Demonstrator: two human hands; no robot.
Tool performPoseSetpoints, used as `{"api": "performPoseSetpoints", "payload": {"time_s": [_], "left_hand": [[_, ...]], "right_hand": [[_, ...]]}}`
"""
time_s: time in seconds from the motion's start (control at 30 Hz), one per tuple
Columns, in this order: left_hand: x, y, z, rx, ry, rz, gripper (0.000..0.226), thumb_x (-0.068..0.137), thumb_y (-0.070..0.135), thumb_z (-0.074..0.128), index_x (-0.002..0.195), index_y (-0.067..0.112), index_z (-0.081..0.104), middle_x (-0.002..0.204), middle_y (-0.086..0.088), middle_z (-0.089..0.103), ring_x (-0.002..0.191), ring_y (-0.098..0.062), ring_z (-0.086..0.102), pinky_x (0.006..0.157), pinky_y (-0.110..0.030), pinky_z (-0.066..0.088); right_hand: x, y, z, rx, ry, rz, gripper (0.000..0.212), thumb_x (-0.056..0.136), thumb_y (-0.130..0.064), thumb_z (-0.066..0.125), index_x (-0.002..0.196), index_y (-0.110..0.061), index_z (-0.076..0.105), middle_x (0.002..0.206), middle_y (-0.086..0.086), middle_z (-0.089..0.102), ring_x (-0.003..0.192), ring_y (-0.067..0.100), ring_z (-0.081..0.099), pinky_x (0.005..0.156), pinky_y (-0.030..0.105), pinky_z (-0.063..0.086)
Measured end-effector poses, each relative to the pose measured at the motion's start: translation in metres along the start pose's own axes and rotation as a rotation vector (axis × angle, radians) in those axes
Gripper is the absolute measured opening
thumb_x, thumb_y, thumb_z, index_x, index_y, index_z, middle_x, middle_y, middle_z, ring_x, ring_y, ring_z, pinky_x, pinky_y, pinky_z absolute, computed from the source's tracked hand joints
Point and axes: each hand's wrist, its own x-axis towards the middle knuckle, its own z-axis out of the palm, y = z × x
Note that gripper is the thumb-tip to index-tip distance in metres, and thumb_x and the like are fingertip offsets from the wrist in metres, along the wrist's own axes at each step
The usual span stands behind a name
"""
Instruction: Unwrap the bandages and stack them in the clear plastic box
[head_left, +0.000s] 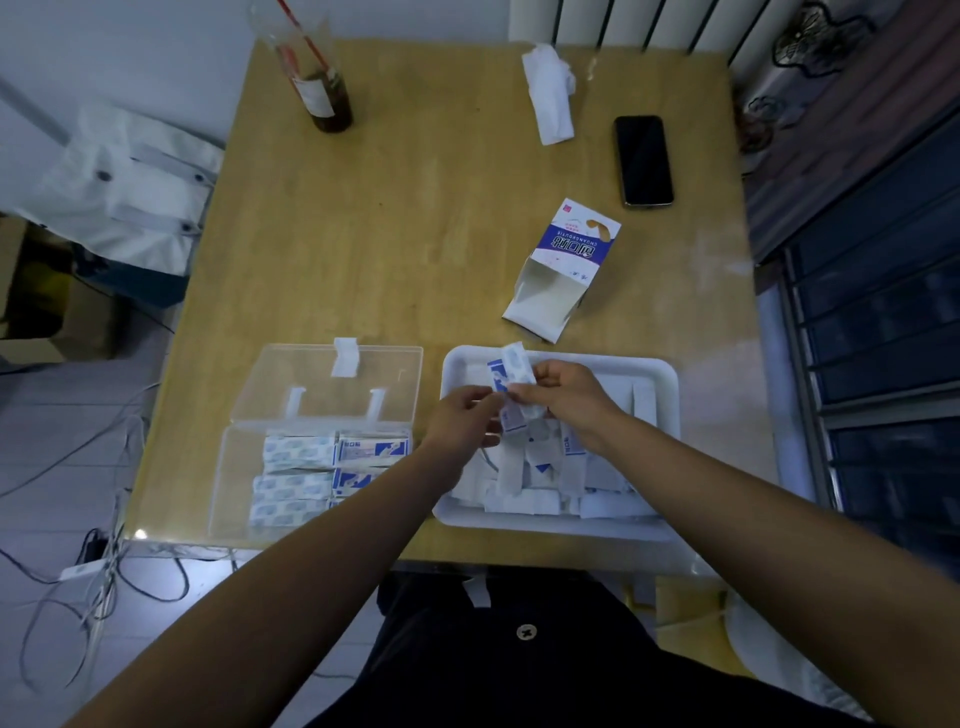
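Observation:
Both hands meet over the white tray (662, 384), which holds several white and blue wrapped bandages (540, 470). My right hand (563, 392) pinches a bandage strip (511, 371) that stands up from its fingers. My left hand (462, 418) pinches the lower end of the same strip's wrapper. To the left lies the clear plastic box (234, 467), lid swung open toward the back. Rows of bandages (298, 473) lie flat in its base, and my left forearm hides its near right corner.
An opened blue and white bandage carton (563, 270) lies behind the tray. Further back are a black phone (643, 161), a crumpled tissue (550, 93) and a dark glass bottle (319, 83). Cables trail on the floor at the left.

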Motion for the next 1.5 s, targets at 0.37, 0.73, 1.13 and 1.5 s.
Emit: {"api": "performPoseSetpoints", "payload": {"time_s": [0.37, 0.73, 1.13, 1.5], "left_hand": [[0.004, -0.006, 0.005, 0.287, 0.061, -0.014, 0.020, 0.090, 0.026, 0.064, 0.099, 0.008, 0.064, 0.082, -0.009, 0.065, 0.069, -0.022, 0.061, 0.074, -0.041, 0.057], [-0.009, -0.004, -0.001, 0.071, 0.284, 0.149, 0.031, 0.083, 0.034, 0.056, 0.092, 0.005, 0.060, 0.088, -0.012, 0.068, 0.084, -0.025, 0.065, 0.080, -0.048, 0.053], [-0.017, -0.010, -0.005, -0.002, 0.323, 0.139, 0.017, 0.090, 0.002, 0.037, 0.100, 0.011, 0.047, 0.061, 0.001, 0.065, 0.075, -0.028, 0.068, 0.081, -0.050, 0.055], [-0.022, -0.016, -0.010, -0.059, 0.327, 0.105, 0.019, 0.096, 0.007, 0.034, 0.108, 0.006, 0.049, 0.070, -0.006, 0.061, 0.062, -0.020, 0.062, 0.073, -0.041, 0.055]], "right_hand": [[-0.011, 0.017, -0.025, -0.111, 0.116, 0.034, 0.018, 0.080, -0.017, 0.077, 0.090, -0.006, 0.066, 0.076, 0.001, 0.063, 0.068, 0.012, 0.057, 0.057, 0.021, 0.044], [-0.021, 0.008, 0.016, -0.427, -0.169, -0.165, 0.025, 0.084, -0.033, 0.071, 0.101, -0.017, 0.062, 0.092, -0.001, 0.067, 0.080, 0.014, 0.063, 0.072, 0.029, 0.052], [-0.029, 0.033, 0.010, -1.048, -0.039, -0.302, 0.041, 0.080, -0.045, 0.069, 0.111, -0.021, 0.058, 0.112, 0.000, 0.051, 0.101, 0.020, 0.055, 0.078, 0.033, 0.046], [-0.044, 0.058, 0.078, -1.002, -0.019, -0.289, 0.061, 0.075, -0.017, 0.076, 0.122, -0.012, 0.036, 0.118, 0.011, 0.049, 0.095, 0.028, 0.060, 0.071, 0.032, 0.046]]}}
